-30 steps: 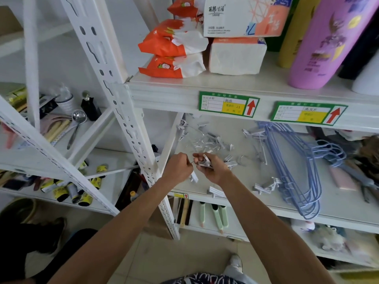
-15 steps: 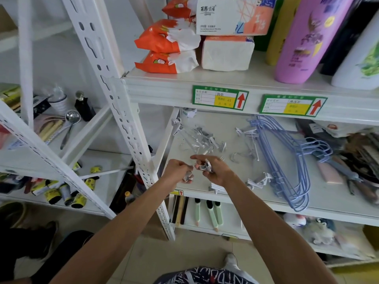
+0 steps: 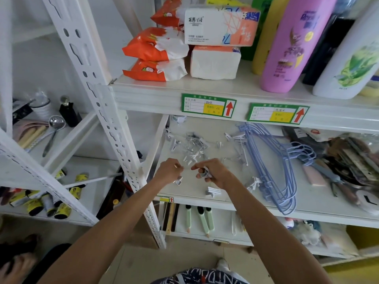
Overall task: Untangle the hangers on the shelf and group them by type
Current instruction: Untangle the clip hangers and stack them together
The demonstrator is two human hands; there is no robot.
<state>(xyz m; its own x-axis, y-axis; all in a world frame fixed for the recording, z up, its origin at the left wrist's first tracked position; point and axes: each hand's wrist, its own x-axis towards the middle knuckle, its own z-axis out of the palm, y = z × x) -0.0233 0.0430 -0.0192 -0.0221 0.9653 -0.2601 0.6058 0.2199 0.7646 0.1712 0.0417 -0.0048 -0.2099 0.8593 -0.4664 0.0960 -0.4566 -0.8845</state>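
White metal shelving fills the view, and the middle shelf [image 3: 256, 206] carries the hangers. Both hands work over its front left part, close together but not touching. The left hand [image 3: 169, 172] is curled closed, fingers pinched on a small white clip [image 3: 178, 180] that pokes out beneath it. The right hand [image 3: 213, 173] has its forefinger stretched toward 9 o'clock while the other fingers grip a small white-and-grey clip piece [image 3: 205, 173] against the palm. A thin wire seems to run between the two hands, but it is too faint to be sure.

At 12 o'clock from the hands, further back on the shelf, lies a tangled heap of white clip hangers [image 3: 190, 146], wire hooks and clips crossing one another. At 6 o'clock from the right hand, near the shelf's front edge, rests a loose white clip [image 3: 212, 191]. At 3 o'clock from the right hand a stack of blue wire hangers [image 3: 272, 173] lies flat, running from the back of the shelf to its front lip, with a few white clips [image 3: 254, 182] beside its near left edge. More blue hooks [image 3: 303, 152] fan out at the stack's right, beside a clutter of dark tools.

On the shelf above stand orange tissue packs [image 3: 153, 56] and a pink bottle [image 3: 291, 48]
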